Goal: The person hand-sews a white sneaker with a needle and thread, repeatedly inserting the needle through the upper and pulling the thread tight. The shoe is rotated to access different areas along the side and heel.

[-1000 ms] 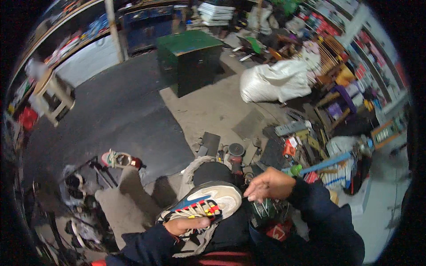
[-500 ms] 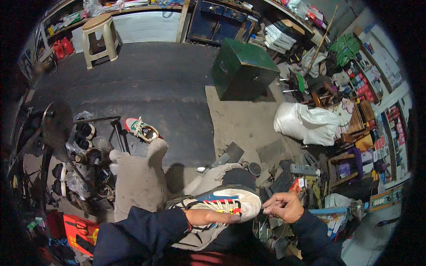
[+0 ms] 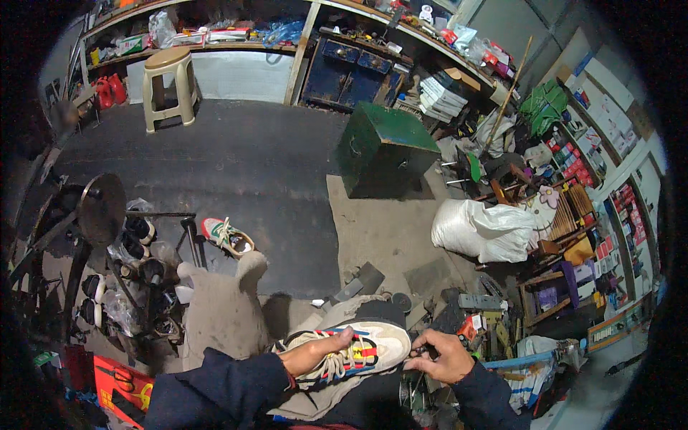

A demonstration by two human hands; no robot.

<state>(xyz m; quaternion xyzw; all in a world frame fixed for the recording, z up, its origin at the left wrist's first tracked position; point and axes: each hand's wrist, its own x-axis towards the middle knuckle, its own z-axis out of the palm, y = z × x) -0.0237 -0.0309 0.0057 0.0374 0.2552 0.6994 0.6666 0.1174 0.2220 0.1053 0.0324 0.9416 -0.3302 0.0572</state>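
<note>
My left hand (image 3: 313,352) grips the middle of a cream sneaker (image 3: 388,345) with blue, red and yellow trim, thumb over its laces. The shoe lies sideways, toe to the right, on a beige cloth (image 3: 326,398) over dark padding at my lap. My right hand (image 3: 441,356) is beside the toe, fingertips pinched at its edge on something small I cannot make out. A red and green sneaker (image 3: 229,237) lies on the dark mat beyond.
A metal stand (image 3: 100,211) and jumbled shoes are left, a beige padded block (image 3: 218,312) nearer. A stool (image 3: 167,64), green box (image 3: 387,143) and white sack (image 3: 469,229) stand beyond. Tools (image 3: 476,301) and stacked goods crowd the right; shelves (image 3: 215,46) line the back.
The view has swung, raising the back shelves into sight. My right hand has moved down to the shoe's toe, fingers curled. My left thumb is more raised along the laces.
</note>
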